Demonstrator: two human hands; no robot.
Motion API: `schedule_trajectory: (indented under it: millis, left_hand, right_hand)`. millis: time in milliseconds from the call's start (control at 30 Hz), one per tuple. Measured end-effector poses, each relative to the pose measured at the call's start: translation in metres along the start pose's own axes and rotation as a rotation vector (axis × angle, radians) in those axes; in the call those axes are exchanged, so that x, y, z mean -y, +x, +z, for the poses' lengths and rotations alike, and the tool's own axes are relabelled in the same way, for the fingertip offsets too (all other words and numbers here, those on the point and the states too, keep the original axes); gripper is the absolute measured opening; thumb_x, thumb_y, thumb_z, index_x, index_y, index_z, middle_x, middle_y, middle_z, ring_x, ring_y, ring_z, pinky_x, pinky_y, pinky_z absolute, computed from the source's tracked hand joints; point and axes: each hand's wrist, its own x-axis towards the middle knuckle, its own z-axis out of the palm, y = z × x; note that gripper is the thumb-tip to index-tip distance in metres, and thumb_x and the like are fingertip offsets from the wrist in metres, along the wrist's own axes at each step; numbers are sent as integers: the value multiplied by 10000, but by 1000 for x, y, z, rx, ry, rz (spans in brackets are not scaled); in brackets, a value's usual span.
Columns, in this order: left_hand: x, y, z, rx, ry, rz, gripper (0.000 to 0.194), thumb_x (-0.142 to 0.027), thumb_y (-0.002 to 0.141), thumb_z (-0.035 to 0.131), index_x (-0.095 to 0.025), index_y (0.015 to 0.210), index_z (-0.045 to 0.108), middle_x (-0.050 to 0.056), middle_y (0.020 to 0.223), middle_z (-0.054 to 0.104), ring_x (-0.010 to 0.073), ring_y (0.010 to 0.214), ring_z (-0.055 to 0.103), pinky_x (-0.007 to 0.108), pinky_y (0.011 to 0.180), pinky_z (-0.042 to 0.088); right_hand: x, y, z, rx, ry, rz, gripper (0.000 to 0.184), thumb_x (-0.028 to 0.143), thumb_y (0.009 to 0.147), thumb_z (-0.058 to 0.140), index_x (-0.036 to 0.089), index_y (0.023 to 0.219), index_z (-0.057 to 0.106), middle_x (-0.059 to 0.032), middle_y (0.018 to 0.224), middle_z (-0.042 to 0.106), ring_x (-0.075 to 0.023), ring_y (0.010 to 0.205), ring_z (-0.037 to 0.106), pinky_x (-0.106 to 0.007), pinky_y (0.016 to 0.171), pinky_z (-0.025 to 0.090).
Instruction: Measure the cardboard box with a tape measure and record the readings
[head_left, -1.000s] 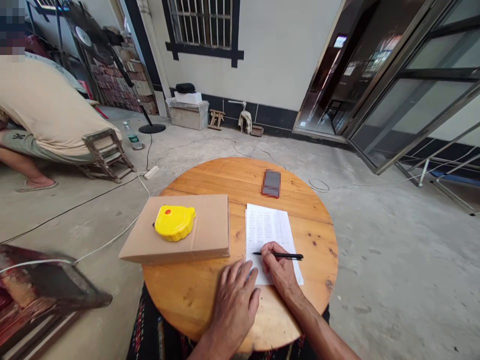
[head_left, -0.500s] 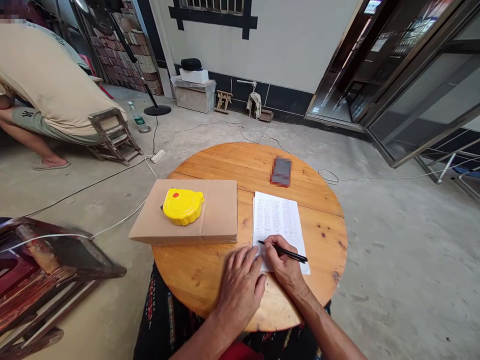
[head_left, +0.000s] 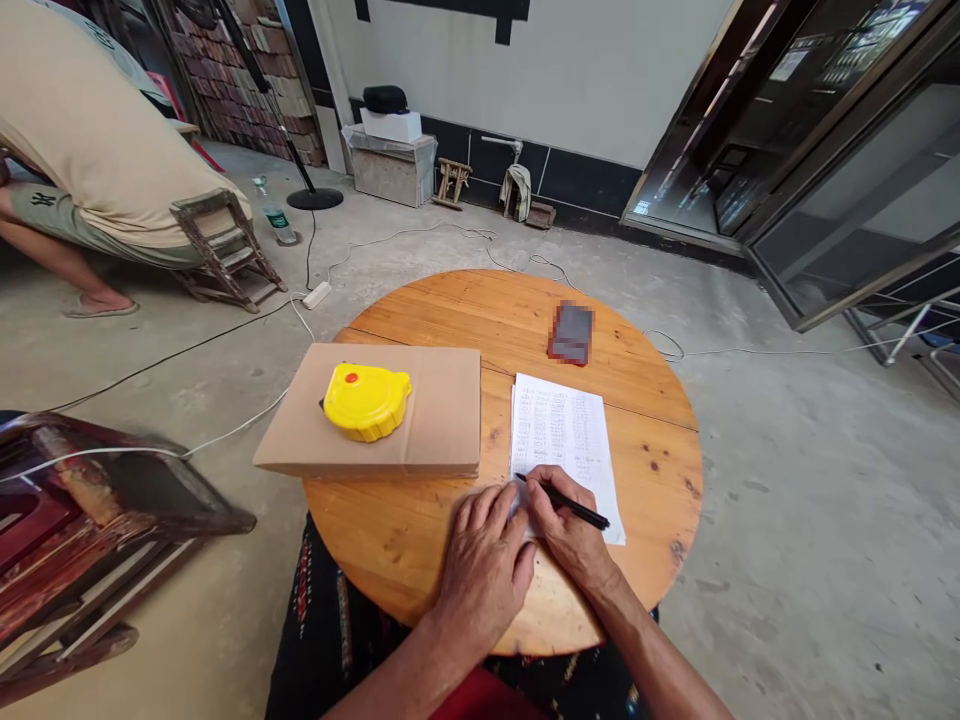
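Gripping one black pen [head_left: 571,505] in the right hand [head_left: 568,525], with fingers [head_left: 537,492] clamped on it close to the writing tip, and with the tip at the lower left part of one white sheet [head_left: 566,425]. Resting the left hand [head_left: 484,570] palm down just beside, on the table [head_left: 375,545], with its four fingers close together and slightly bent, its thumb apart, and its fingertips at the lower left edge of the sheet. Showing four columns of small handwriting on the paper, too small to read. Showing a second edge along the left side of the paper too, but not enough to tell how many sheets lie beneath.

Counting two things more on the round wooden table: one cardboard box [head_left: 442,410] at the left, near the sheet but apart from it, and one dark rectangular object [head_left: 572,333] with a red edge beyond the sheet, blurred. Bearing one yellow tape measure [head_left: 367,400] with one red dot, on top of the cardboard box.

Seeing past the table one other person [head_left: 112,170], bent forward on one small wooden chair [head_left: 229,250]; close by, one plastic bottle [head_left: 275,213] and one round black stand base [head_left: 315,199]. Finding one white power strip [head_left: 317,295] on the floor [head_left: 787,480], between that chair and the table.
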Motion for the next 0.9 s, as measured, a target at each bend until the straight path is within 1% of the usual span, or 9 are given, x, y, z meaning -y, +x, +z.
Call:
schedule_trajectory:
  millis: [300, 567, 700, 900]
  left_hand:
    - [0, 0, -2, 19, -8, -10, 457, -188, 851, 584, -217, 1306, 550, 58, 1338, 587, 276, 1230, 478, 488, 1067, 394]
    - [0, 1, -1, 33, -2, -13, 451, -191, 852, 589, -211, 1301, 553, 58, 1355, 578, 280, 1239, 473, 493, 1075, 384]
    - [0, 1, -1, 32, -4, -13, 459, -194, 846, 603, -214, 1301, 551, 62, 1351, 579, 279, 1244, 473, 496, 1081, 382]
    - [1, 0, -2, 39, -20, -19, 447, -193, 850, 593, -204, 1296, 557, 59, 1348, 582, 282, 1243, 472, 495, 1082, 380]
  right_hand:
    - [1, 0, 0, 10, -9, 1, 185, 290, 919, 497, 202, 785, 590, -7, 700, 601, -155, 644, 531, -265, 619, 430]
    - [2, 0, 0, 18, -19, 4, 183, 289, 927, 498, 202, 798, 594, -6, 716, 609, -154, 657, 541, -263, 632, 430]
    - [1, 1, 0, 28, -52, -4, 181, 276, 928, 495, 197, 792, 584, -4, 709, 600, -147, 649, 532, -258, 627, 421]
    - [1, 0, 0, 45, -41, -6, 178, 273, 922, 499, 191, 784, 576, 10, 697, 585, -134, 639, 519, -242, 614, 411]
